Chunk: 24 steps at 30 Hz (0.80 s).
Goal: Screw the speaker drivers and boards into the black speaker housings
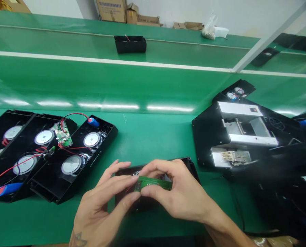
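A green circuit board (155,183) is held between my two hands, tilted on edge above a black speaker housing (191,166). My left hand (106,202) pinches the board's left end between thumb and forefinger, its other fingers stretched forward. Around the board's right part, my right hand (175,192) is closed, its thumb across the near face. The housing lies on the bench in front of me; its inside is mostly hidden by my hands. A bit of red wire shows next to my left fingertips.
At left stand several open speaker housings (101,151) with round silver drivers, loose boards (62,133) and blue cells (93,122). A black and silver machine (245,137) stands at right. Behind the green panel, another black housing (130,45) sits on the ledge near cardboard boxes (113,10).
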Motion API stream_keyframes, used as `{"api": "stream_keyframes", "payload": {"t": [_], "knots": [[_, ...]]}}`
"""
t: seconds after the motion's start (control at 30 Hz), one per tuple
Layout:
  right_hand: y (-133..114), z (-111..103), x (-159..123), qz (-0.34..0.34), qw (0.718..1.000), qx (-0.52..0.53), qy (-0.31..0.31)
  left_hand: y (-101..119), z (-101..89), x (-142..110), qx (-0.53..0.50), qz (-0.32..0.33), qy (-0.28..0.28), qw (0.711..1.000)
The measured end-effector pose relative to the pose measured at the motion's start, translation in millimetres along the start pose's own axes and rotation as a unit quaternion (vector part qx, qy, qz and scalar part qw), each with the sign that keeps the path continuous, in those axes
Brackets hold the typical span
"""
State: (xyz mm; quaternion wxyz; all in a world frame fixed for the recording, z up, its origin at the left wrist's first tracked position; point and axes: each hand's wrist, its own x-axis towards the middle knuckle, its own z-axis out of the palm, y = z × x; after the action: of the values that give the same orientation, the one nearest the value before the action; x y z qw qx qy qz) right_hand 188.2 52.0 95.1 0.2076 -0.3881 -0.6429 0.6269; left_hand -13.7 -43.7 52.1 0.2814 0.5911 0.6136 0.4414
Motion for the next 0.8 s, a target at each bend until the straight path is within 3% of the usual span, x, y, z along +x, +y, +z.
{"api": "stream_keyframes", "payload": {"t": [0.2, 0.5, 0.8], "knots": [[-11.0, 6.5, 2.7, 0.044, 0.994, -0.1, 0.016, -8.1, -3.7, 4.3, 0.003, -0.001, -0.026, 1.0], [-8.8, 6.8, 12.5, 0.072, 0.995, -0.071, -0.018, -9.3, 1.4, -0.6, -0.028, -0.087, 0.008, 0.996], [-7.7, 7.0, 16.1, 0.073, 0.995, -0.061, -0.034, -12.6, 4.1, -1.3, -0.049, -0.119, 0.017, 0.991]]}}
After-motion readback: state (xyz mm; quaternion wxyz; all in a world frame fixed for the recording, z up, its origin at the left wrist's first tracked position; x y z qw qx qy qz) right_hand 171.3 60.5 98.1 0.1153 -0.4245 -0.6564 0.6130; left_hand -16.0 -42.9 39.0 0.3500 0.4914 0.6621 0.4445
